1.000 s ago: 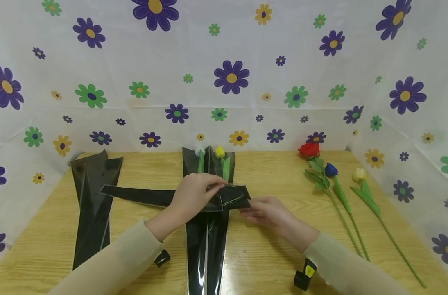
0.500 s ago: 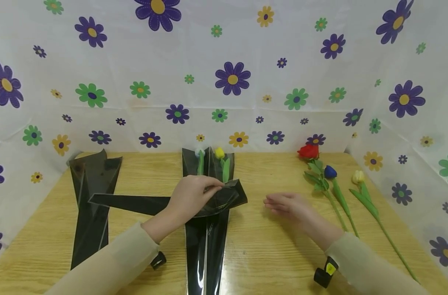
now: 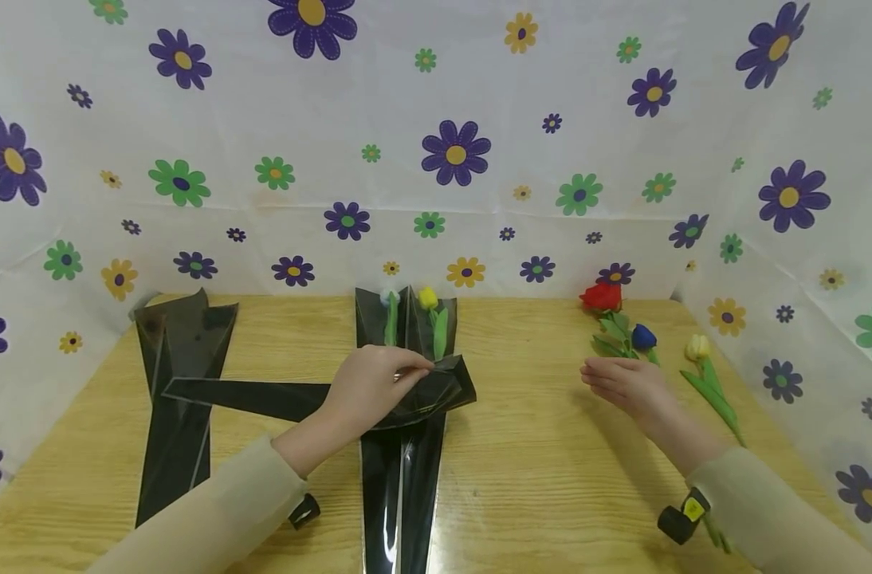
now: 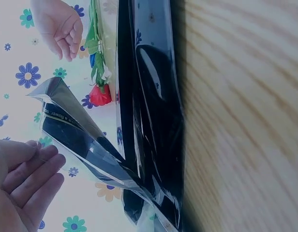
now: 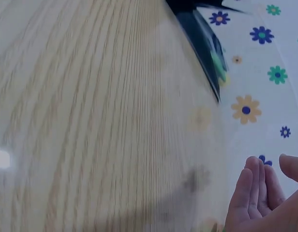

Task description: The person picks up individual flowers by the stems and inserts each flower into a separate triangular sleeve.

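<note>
My left hand (image 3: 367,387) pinches the clear edge of a black flower sleeve (image 3: 446,391) between thumb and fingertips, as the left wrist view shows beside the printed sleeve mouth (image 4: 67,118). This sleeve lies crosswise over upright-lying black sleeves (image 3: 400,494) that hold a pale blue tulip (image 3: 390,307) and a yellow tulip (image 3: 429,300). My right hand (image 3: 630,391) holds nothing, its fingers extended, over the table just in front of the red rose (image 3: 602,297) and the blue tulip (image 3: 643,336). Their stems are mostly hidden behind that hand and forearm.
A white tulip (image 3: 697,347) lies at the far right. More black sleeves (image 3: 181,414) lie on the left, and the narrow tail of the held sleeve reaches over them. A white flower-print cloth (image 3: 321,119) stands behind the wooden table (image 3: 522,478) and along its sides.
My right hand has let go of the black sleeve's corner and moved right to the loose flowers. My left hand keeps its pinch, while the sleeve's mouth and tail have sunk slightly.
</note>
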`<act>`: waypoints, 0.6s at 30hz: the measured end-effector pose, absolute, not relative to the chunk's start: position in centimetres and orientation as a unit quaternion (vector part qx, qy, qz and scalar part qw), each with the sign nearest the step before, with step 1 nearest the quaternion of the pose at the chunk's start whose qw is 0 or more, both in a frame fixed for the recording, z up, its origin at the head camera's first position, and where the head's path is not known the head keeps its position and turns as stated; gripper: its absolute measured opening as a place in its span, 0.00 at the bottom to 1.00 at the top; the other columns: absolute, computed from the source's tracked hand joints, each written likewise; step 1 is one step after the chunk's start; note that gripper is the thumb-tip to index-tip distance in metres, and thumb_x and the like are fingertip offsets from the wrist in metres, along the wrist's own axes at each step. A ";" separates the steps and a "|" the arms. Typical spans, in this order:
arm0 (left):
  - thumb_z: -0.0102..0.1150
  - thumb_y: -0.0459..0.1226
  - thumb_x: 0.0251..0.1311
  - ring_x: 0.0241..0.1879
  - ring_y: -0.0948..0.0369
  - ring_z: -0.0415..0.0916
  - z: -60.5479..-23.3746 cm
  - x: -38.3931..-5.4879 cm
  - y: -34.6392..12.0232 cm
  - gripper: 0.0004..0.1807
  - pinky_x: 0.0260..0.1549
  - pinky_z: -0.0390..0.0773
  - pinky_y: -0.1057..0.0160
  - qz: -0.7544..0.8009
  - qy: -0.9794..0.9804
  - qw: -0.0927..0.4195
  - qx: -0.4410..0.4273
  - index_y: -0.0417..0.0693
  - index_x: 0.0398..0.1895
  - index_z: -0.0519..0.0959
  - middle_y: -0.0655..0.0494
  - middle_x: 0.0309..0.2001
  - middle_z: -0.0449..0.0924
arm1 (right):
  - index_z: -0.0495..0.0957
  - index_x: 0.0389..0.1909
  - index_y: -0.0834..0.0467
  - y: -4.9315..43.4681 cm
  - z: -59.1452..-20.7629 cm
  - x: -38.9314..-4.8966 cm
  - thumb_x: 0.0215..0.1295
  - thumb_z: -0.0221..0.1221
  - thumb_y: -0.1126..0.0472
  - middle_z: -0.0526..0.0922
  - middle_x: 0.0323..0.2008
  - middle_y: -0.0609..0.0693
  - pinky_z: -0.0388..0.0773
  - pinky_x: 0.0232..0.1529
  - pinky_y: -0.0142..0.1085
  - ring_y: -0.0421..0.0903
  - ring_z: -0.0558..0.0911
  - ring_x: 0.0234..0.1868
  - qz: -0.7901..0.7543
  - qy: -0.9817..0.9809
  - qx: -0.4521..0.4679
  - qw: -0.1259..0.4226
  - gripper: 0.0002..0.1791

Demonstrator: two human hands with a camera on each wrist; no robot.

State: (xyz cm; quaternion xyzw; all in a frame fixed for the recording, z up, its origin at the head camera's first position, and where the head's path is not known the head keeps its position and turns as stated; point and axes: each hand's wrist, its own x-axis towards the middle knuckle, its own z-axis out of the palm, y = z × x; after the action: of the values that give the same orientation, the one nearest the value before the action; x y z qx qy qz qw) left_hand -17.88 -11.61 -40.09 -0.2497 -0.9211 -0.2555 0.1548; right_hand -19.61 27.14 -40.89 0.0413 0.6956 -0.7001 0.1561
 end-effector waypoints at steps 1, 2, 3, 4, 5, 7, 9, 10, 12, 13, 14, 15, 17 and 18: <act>0.72 0.39 0.67 0.33 0.63 0.89 -40.1 -17.8 -11.6 0.07 0.30 0.82 0.67 -0.255 -0.921 0.154 -0.250 0.52 0.44 0.93 0.56 0.42 0.94 | 0.84 0.59 0.62 27.5 -40.9 -19.7 0.81 0.58 0.61 0.91 0.44 0.37 0.85 0.51 0.24 0.30 0.89 0.45 -0.689 0.707 0.040 0.155 0.14; 0.72 0.39 0.67 0.33 0.63 0.88 -40.0 -17.8 -11.6 0.06 0.29 0.81 0.68 -0.255 -0.921 0.154 -0.250 0.52 0.44 0.93 0.56 0.41 0.94 | 0.80 0.65 0.66 27.9 -41.0 -19.7 0.83 0.56 0.60 0.90 0.48 0.38 0.84 0.52 0.23 0.28 0.88 0.46 -0.671 0.724 0.032 0.157 0.18; 0.72 0.39 0.67 0.32 0.63 0.88 -40.0 -17.8 -11.6 0.06 0.29 0.81 0.68 -0.254 -0.922 0.153 -0.249 0.52 0.44 0.93 0.56 0.41 0.94 | 0.74 0.69 0.70 28.3 -41.0 -19.8 0.84 0.55 0.59 0.89 0.51 0.38 0.83 0.53 0.22 0.26 0.87 0.47 -0.655 0.739 0.026 0.158 0.23; 0.72 0.39 0.67 0.32 0.64 0.88 -40.0 -17.8 -11.6 0.06 0.29 0.81 0.68 -0.253 -0.922 0.153 -0.249 0.52 0.44 0.93 0.56 0.41 0.94 | 0.68 0.73 0.74 28.7 -41.0 -19.9 0.84 0.54 0.58 0.88 0.51 0.38 0.83 0.53 0.21 0.26 0.86 0.47 -0.646 0.747 0.027 0.157 0.28; 0.72 0.39 0.67 0.31 0.64 0.87 -40.0 -17.8 -11.6 0.06 0.29 0.81 0.69 -0.252 -0.923 0.152 -0.249 0.52 0.44 0.93 0.56 0.41 0.94 | 0.63 0.75 0.77 29.0 -41.0 -20.0 0.84 0.54 0.58 0.88 0.51 0.38 0.83 0.53 0.21 0.25 0.86 0.47 -0.643 0.750 0.030 0.156 0.32; 0.72 0.39 0.67 0.29 0.65 0.86 -39.9 -17.8 -11.5 0.06 0.27 0.79 0.70 -0.250 -0.924 0.149 -0.248 0.52 0.44 0.93 0.56 0.41 0.94 | 0.61 0.76 0.78 29.6 -41.0 -20.3 0.84 0.54 0.57 0.88 0.48 0.36 0.83 0.53 0.21 0.24 0.86 0.47 -0.633 0.759 0.035 0.151 0.33; 0.72 0.39 0.67 0.28 0.66 0.85 -39.9 -17.9 -11.4 0.07 0.26 0.76 0.71 -0.247 -0.925 0.146 -0.248 0.52 0.44 0.93 0.56 0.41 0.94 | 0.61 0.75 0.79 29.9 -40.9 -20.7 0.83 0.55 0.57 0.88 0.41 0.31 0.83 0.52 0.21 0.25 0.86 0.45 -0.631 0.761 0.050 0.142 0.34; 0.72 0.39 0.67 0.28 0.66 0.84 -39.9 -17.9 -11.4 0.07 0.25 0.75 0.71 -0.246 -0.926 0.144 -0.248 0.52 0.44 0.93 0.56 0.41 0.94 | 0.60 0.75 0.79 30.1 -40.9 -21.0 0.83 0.55 0.57 0.88 0.38 0.30 0.83 0.51 0.21 0.25 0.86 0.43 -0.633 0.760 0.059 0.135 0.34; 0.72 0.39 0.67 0.27 0.67 0.83 -39.9 -17.8 -11.3 0.07 0.24 0.74 0.72 -0.245 -0.927 0.141 -0.247 0.52 0.44 0.93 0.56 0.41 0.94 | 0.61 0.75 0.79 30.4 -40.9 -21.5 0.83 0.55 0.57 0.87 0.35 0.28 0.83 0.50 0.21 0.25 0.86 0.42 -0.618 0.774 0.071 0.122 0.34; 0.72 0.39 0.67 0.27 0.67 0.83 -39.9 -17.8 -11.3 0.06 0.24 0.73 0.72 -0.246 -0.927 0.141 -0.246 0.52 0.44 0.93 0.55 0.41 0.94 | 0.61 0.75 0.78 30.6 -40.8 -21.8 0.83 0.55 0.56 0.87 0.34 0.27 0.83 0.49 0.21 0.25 0.86 0.41 -0.611 0.779 0.082 0.116 0.34; 0.72 0.39 0.67 0.26 0.67 0.83 -39.9 -17.8 -11.3 0.06 0.24 0.73 0.72 -0.247 -0.927 0.140 -0.246 0.52 0.44 0.93 0.55 0.41 0.94 | 0.61 0.75 0.78 30.8 -40.9 -22.1 0.83 0.55 0.57 0.87 0.33 0.28 0.84 0.48 0.21 0.25 0.86 0.40 -0.609 0.780 0.090 0.110 0.34; 0.72 0.39 0.67 0.26 0.67 0.83 -39.9 -17.8 -11.3 0.06 0.24 0.73 0.72 -0.247 -0.927 0.140 -0.246 0.52 0.44 0.93 0.55 0.41 0.94 | 0.62 0.75 0.78 31.0 -40.9 -22.3 0.83 0.55 0.56 0.86 0.32 0.28 0.84 0.47 0.21 0.25 0.86 0.38 -0.604 0.784 0.099 0.102 0.34; 0.72 0.39 0.67 0.26 0.67 0.83 -39.8 -17.7 -11.2 0.06 0.24 0.73 0.72 -0.246 -0.927 0.141 -0.245 0.52 0.44 0.93 0.56 0.41 0.94 | 0.64 0.74 0.77 31.4 -41.0 -22.8 0.82 0.55 0.57 0.86 0.31 0.28 0.85 0.45 0.22 0.25 0.86 0.37 -0.593 0.792 0.115 0.088 0.32; 0.72 0.40 0.67 0.26 0.68 0.83 -39.8 -17.7 -11.2 0.06 0.24 0.73 0.72 -0.245 -0.927 0.141 -0.245 0.53 0.44 0.93 0.56 0.41 0.94 | 0.65 0.74 0.76 31.6 -41.0 -23.0 0.82 0.55 0.57 0.86 0.31 0.28 0.85 0.45 0.22 0.25 0.85 0.36 -0.588 0.795 0.119 0.083 0.32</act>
State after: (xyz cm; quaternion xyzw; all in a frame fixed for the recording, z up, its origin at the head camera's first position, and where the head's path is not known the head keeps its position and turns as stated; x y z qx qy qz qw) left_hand -17.73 -11.19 -39.82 -0.2455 -0.9272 -0.2452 0.1409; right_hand -23.01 31.58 -41.01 0.1193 0.7954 -0.5884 0.0831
